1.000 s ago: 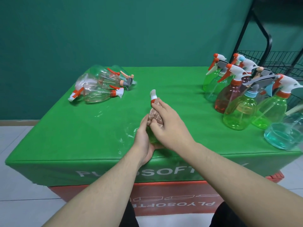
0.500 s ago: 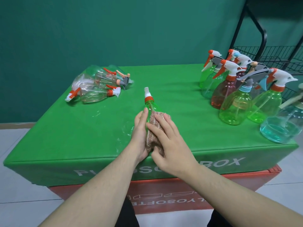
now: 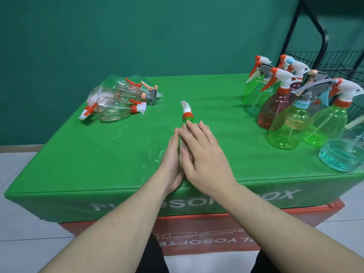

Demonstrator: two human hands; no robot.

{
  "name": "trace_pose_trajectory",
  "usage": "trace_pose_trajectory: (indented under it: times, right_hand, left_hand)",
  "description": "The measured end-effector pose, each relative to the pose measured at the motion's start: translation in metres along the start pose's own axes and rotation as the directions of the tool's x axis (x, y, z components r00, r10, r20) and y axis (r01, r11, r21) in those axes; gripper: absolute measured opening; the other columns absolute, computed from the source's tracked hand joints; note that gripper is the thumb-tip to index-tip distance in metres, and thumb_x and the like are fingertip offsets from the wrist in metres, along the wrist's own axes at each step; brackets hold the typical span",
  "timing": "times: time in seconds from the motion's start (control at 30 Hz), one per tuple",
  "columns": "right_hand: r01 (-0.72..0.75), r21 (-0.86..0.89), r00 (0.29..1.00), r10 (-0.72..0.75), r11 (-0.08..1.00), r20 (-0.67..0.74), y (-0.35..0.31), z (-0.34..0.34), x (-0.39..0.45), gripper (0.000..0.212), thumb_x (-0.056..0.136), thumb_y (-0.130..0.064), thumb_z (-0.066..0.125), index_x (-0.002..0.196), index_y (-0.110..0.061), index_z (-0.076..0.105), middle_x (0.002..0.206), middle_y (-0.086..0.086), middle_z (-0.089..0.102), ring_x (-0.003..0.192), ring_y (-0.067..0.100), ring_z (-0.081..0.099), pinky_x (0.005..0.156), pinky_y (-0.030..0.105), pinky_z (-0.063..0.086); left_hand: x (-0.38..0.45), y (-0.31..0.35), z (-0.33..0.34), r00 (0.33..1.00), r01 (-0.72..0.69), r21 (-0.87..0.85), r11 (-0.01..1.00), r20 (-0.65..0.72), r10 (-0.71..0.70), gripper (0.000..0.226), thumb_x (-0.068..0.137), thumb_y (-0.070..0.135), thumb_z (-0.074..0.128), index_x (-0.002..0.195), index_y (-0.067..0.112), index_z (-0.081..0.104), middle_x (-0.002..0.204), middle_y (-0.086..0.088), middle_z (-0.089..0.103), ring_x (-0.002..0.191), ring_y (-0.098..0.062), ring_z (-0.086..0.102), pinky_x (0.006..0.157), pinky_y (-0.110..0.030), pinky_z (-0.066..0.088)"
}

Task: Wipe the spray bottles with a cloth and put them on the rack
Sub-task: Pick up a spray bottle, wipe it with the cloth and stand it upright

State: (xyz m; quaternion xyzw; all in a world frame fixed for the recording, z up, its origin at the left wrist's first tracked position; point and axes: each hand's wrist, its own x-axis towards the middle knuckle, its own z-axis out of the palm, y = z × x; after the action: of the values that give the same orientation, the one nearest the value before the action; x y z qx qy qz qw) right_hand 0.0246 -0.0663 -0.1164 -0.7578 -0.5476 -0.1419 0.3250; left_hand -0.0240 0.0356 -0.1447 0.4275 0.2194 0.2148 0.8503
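Note:
A green spray bottle (image 3: 187, 118) with an orange collar and white nozzle lies tilted over the green table (image 3: 78, 164), nozzle pointing away from me. My left hand (image 3: 171, 164) holds its body from the left side and below. A brownish cloth (image 3: 182, 143) is wrapped over the bottle, and my right hand (image 3: 203, 160) presses and grips it, fingers reaching almost to the neck. Most of the bottle's body is hidden by the cloth and both hands.
Several clear bottles (image 3: 116, 103) lie in a heap at the back left. Several coloured bottles (image 3: 287, 125) stand upright along the right side. A black wire rack (image 3: 325, 62) stands behind them at the far right. The table's front edge is just below my wrists.
My right hand slid the cloth from the bottle's neck down its body, then back up toward the neck. The left hand kept hold of the bottle.

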Motion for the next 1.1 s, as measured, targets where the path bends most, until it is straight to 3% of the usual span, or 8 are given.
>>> trace_pose_trajectory:
  times: [0.07,0.23,0.43,0.7,0.83,0.9,1.0,1.1]
  right_hand:
    - [-0.049,0.015,0.997,0.048,0.999,0.060,-0.002,-0.002,0.011,0.053,0.098,-0.034,0.038,0.145,-0.016,0.053,0.158,0.007,0.041,0.151,0.032,0.026,0.122,0.050,0.025]
    - [-0.178,0.100,0.971,0.158,0.979,0.176,-0.008,-0.013,0.046,0.051,0.099,-0.031,0.042,0.145,-0.013,0.054,0.159,0.008,0.039,0.144,0.030,0.035,0.122,0.034,0.021]
    - [-0.306,0.168,0.937,0.266,0.937,0.224,-0.003,-0.010,0.059,0.049,0.102,-0.025,0.047,0.151,-0.018,0.047,0.162,0.000,0.036,0.144,0.024,0.038,0.118,0.032,0.028]
    - [-0.077,0.125,0.996,0.071,0.989,0.050,-0.003,-0.003,0.023,0.048,0.099,-0.022,0.043,0.142,-0.004,0.055,0.153,0.014,0.046,0.143,0.026,0.037,0.123,0.039,0.024]
    - [0.063,0.077,0.997,-0.059,0.995,-0.057,-0.001,0.001,0.005,0.045,0.101,-0.019,0.040,0.139,-0.002,0.055,0.150,0.017,0.049,0.145,0.016,0.021,0.125,0.033,0.014]
    - [0.055,0.061,0.998,-0.055,0.997,-0.009,0.001,0.005,-0.004,0.047,0.103,-0.025,0.037,0.145,-0.009,0.051,0.156,0.010,0.042,0.150,0.022,0.020,0.125,0.043,0.018]
    - [0.092,0.009,0.995,-0.092,0.996,0.023,0.004,0.009,-0.015,0.046,0.104,-0.028,0.039,0.145,-0.012,0.053,0.157,0.007,0.042,0.151,0.032,0.026,0.122,0.053,0.026]
    - [0.141,0.004,0.990,-0.141,0.990,0.003,0.008,0.009,-0.025,0.044,0.102,-0.023,0.045,0.144,-0.013,0.055,0.156,0.006,0.045,0.150,0.033,0.028,0.121,0.053,0.027]
  left_hand:
    - [-0.004,0.003,0.002,1.000,-0.011,0.012,1.000,-0.024,0.012,0.062,0.104,0.064,0.040,0.150,0.024,0.052,0.149,-0.002,0.058,0.139,-0.020,0.053,0.120,-0.044,0.037]
    - [-0.012,0.009,0.005,1.000,0.010,0.025,1.000,0.014,-0.011,0.046,0.104,0.064,0.030,0.120,0.044,0.069,0.125,0.012,0.073,0.110,-0.012,0.072,0.083,-0.049,0.059]
    - [-0.010,0.010,0.004,0.999,0.008,0.013,1.000,-0.044,-0.008,0.051,0.103,0.065,0.035,0.136,0.036,0.061,0.124,0.000,0.074,0.108,-0.023,0.074,0.082,-0.059,0.060]
    - [-0.008,0.006,0.002,0.999,-0.024,0.021,0.999,-0.040,0.025,0.052,0.102,0.062,0.043,0.141,0.032,0.059,0.126,0.001,0.074,0.108,-0.015,0.074,0.070,-0.032,0.061]
    - [-0.003,0.002,-0.002,0.999,-0.019,-0.030,0.999,-0.040,0.018,0.072,0.090,0.067,0.057,0.147,0.023,0.054,0.137,-0.006,0.067,0.124,-0.022,0.066,0.098,-0.039,0.056]
    - [-0.004,0.002,-0.001,1.000,-0.003,-0.042,0.999,-0.025,0.002,0.081,0.087,0.072,0.062,0.146,0.017,0.054,0.140,-0.012,0.064,0.127,-0.027,0.065,0.107,-0.042,0.052]
    - [-0.007,0.003,0.000,0.999,0.041,-0.064,0.997,0.020,-0.040,0.071,0.099,0.069,0.041,0.124,0.008,0.070,0.121,-0.017,0.074,0.105,-0.024,0.075,0.080,-0.031,0.062]
    - [-0.005,0.003,-0.001,0.998,0.027,-0.050,0.998,-0.048,-0.029,0.084,0.084,0.075,0.061,0.136,0.010,0.061,0.124,-0.018,0.072,0.109,-0.029,0.074,0.079,-0.035,0.063]
